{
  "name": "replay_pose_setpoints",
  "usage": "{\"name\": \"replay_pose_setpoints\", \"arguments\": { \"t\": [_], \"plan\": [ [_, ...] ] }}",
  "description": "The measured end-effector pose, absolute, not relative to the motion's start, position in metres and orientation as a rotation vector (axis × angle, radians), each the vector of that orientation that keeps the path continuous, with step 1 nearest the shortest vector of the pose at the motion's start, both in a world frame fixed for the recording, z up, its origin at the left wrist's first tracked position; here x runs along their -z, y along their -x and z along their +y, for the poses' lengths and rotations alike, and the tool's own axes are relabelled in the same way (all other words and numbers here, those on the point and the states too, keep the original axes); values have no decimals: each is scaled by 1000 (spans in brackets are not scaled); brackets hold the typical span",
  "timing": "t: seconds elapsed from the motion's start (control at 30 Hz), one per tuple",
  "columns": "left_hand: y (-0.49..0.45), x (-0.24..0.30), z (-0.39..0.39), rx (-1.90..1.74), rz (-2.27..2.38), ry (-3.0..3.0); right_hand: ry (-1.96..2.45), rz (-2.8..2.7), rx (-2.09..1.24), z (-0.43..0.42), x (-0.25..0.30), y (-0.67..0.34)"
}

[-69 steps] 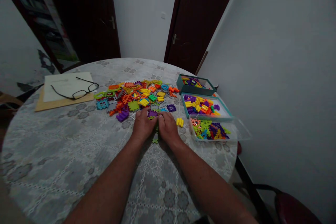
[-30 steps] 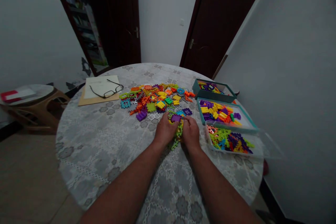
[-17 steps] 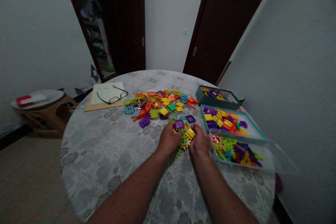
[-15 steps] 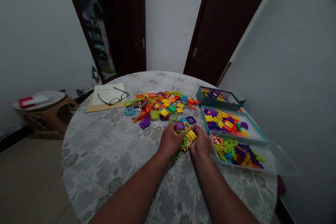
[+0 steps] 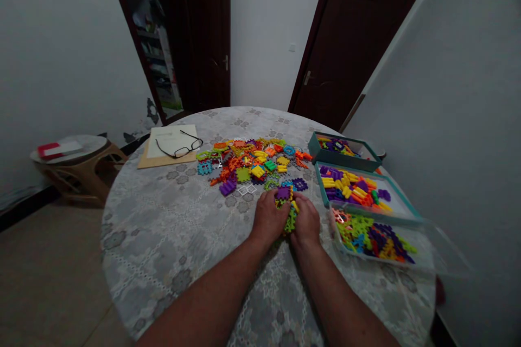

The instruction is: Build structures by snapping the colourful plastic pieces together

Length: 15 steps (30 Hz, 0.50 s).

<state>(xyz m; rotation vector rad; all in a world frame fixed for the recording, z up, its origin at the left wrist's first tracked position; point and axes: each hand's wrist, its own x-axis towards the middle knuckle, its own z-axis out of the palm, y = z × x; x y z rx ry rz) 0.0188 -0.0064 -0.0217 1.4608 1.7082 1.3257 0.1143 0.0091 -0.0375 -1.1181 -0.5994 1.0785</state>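
Both hands hold one assembly of joined plastic building pieces [image 5: 290, 221], with green, yellow and purple parts showing between the fingers. My left hand [image 5: 268, 218] is closed around its left side, the thumb lying across the front. On the right side my right hand [image 5: 307, 221] grips it, with the fingers mostly hidden behind. A purple square piece [image 5: 284, 193] sticks up at the top. Just beyond the hands lies a pile of loose colourful interlocking pieces [image 5: 244, 174], with a dark purple gear-edged piece [image 5: 300, 184] close to the fingertips.
On the right stand a dark green box [image 5: 345, 158], a teal-rimmed tray [image 5: 407, 207] and a clear plastic container [image 5: 345, 252], all holding pieces. Black glasses [image 5: 181, 152] rest on papers [image 5: 163, 141] at the left. A patterned cloth covers the round table [image 5: 183, 238].
The assembly has been turned in my hands: the yellow ribbed part that faced me is now mostly hidden and a green side shows. My hands are closer together. The view has shifted slightly.
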Motion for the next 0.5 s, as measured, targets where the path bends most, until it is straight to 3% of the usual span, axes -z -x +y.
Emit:
{"name": "replay_pose_setpoints", "arguments": {
  "t": [0.5],
  "plan": [
    [-25, 16, -11, -1478, 1616, -1382, 965, -463, -1171, 14, 47, -124]
  ]
}}
